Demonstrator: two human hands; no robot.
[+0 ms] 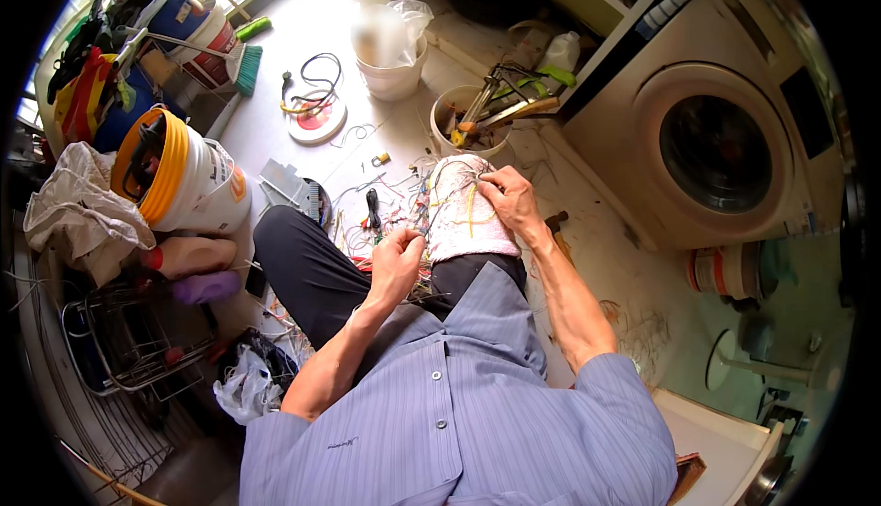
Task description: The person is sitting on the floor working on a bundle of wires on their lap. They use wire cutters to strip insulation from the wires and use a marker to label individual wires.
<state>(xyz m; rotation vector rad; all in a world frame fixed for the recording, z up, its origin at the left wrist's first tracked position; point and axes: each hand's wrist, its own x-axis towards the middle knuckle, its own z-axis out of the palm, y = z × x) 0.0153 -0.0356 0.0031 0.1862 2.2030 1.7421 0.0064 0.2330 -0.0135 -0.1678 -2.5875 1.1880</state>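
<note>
A pink-and-white towel (468,235) lies over my right knee, with thin wires spread across it, a yellow wire (472,205) among them. My right hand (514,200) is closed in a pinch on thin wires at the towel's right side. My left hand (396,266) is closed between my knees, left of the towel; whatever its fingers hold is too small to make out. Just beyond it, a bundled black cable (373,208) rests on a tangle of loose coloured wires (351,223) on the floor.
Ahead stand a bucket of tools (503,146) and a white bucket (390,81) with a plastic bag. A cable coil (317,100) lies on a round white-and-red thing. The washing machine (601,130) stands at right. A yellow-rimmed bucket (225,196) and a wire rack (119,379) are at left.
</note>
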